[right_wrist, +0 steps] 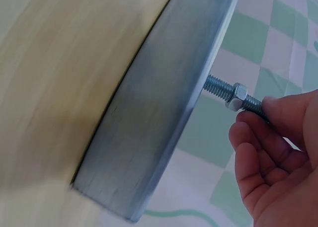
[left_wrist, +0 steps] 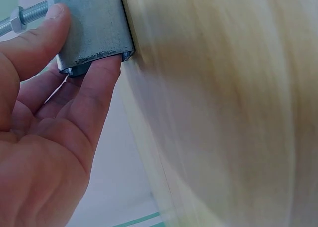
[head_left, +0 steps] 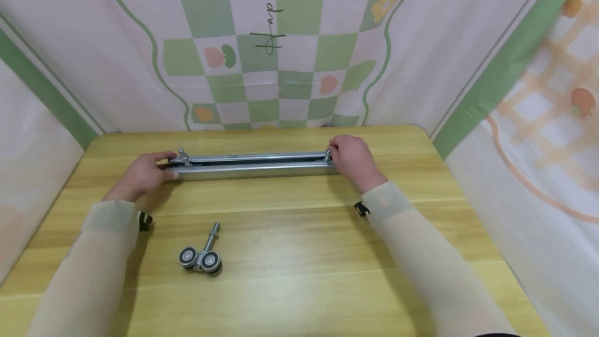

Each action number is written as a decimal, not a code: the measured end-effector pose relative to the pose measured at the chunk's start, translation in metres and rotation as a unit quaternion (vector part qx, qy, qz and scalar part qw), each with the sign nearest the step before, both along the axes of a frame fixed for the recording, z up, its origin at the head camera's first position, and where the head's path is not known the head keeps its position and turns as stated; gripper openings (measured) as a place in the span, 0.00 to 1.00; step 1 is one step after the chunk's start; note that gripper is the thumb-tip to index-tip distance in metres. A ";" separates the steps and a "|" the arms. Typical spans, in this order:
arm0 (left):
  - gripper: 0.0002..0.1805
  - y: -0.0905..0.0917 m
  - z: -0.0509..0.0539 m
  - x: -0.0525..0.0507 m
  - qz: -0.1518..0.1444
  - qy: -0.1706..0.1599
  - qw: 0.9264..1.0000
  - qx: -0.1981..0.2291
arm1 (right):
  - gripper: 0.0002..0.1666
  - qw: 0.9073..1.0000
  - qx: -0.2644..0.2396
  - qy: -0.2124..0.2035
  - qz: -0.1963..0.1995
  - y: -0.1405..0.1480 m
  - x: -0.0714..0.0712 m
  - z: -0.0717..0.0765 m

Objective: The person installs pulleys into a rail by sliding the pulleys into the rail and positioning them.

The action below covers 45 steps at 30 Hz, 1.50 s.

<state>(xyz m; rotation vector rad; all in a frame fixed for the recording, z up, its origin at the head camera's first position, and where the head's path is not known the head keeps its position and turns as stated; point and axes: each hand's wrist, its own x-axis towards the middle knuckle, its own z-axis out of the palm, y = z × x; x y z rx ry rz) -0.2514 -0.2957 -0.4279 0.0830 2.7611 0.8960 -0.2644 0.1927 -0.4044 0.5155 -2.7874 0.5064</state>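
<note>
A metal track rail [head_left: 257,172] with a slot along its top lies across the far part of the table. At its left end my left hand [head_left: 142,173] holds the rail, thumb against the side wall and fingers around the end. A bolt with a nut [head_left: 183,156] sticks up from the slot near that hand. Over the right end, my right hand [head_left: 353,160] pinches the tip of a second threaded bolt [right_wrist: 223,88], which also rises from the slot. Whatever these bolts join to inside the rail is hidden. A loose roller trolley [head_left: 201,260] with a bolt lies nearer me.
The wooden table [head_left: 299,274] has rounded far corners. Behind it hangs a patterned curtain [head_left: 262,77], with more cloth along the left and right sides. The roller trolley lies between my forearms, closer to the left one.
</note>
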 end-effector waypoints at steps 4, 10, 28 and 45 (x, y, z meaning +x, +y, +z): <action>0.38 0.000 0.000 0.000 0.002 -0.003 1.000 0.005 | 0.10 1.000 0.014 -0.020 0.006 -0.016 0.001 0.002; 0.38 -0.001 0.001 0.000 0.003 -0.006 1.000 -0.003 | 0.10 0.998 0.055 -0.013 0.029 -0.038 0.005 0.005; 0.38 0.000 -0.001 -0.001 0.007 -0.010 1.000 -0.003 | 0.19 0.987 0.128 -0.061 0.081 -0.075 0.006 0.015; 0.37 0.002 0.000 -0.001 0.013 -0.014 1.000 -0.001 | 0.21 0.981 0.141 -0.048 0.124 -0.103 0.005 0.016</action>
